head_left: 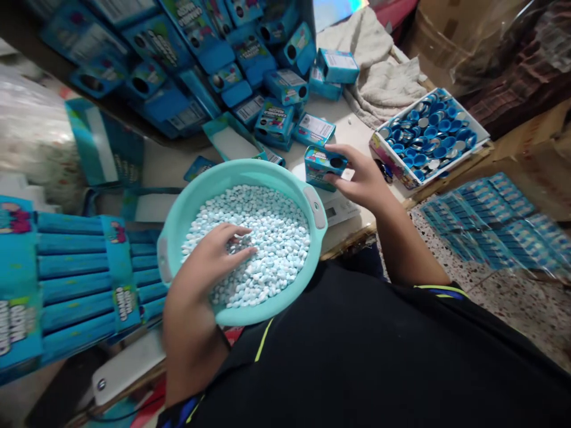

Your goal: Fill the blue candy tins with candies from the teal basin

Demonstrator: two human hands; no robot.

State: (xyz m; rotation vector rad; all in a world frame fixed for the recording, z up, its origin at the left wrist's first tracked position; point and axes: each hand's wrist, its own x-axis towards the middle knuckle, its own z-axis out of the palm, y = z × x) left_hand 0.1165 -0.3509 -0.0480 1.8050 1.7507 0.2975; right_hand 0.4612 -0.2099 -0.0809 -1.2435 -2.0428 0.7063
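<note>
My left hand (209, 273) lies over a heap of pale blue and white candies (272, 238) that fill a turquoise plastic bowl (250, 172) with grey handles. Its fingers curl near a small silvery piece (236, 244), and I cannot tell whether they hold it. My right hand (361, 178) grips a small blue cardboard box (323, 166) just beyond the bowl's rim. The box has a round dark opening on its face. Below that hand sits a white digital scale (339, 211), partly hidden by the bowl.
Several blue boxes (285, 86) lie heaped behind the bowl. A white tray (428, 137) holds blue and silver round caps. Bundled blue tubes (75, 279) stand at the left, a beige cloth (383, 77) lies at the back, and plastic-wrapped blue packs (491, 223) rest at the right.
</note>
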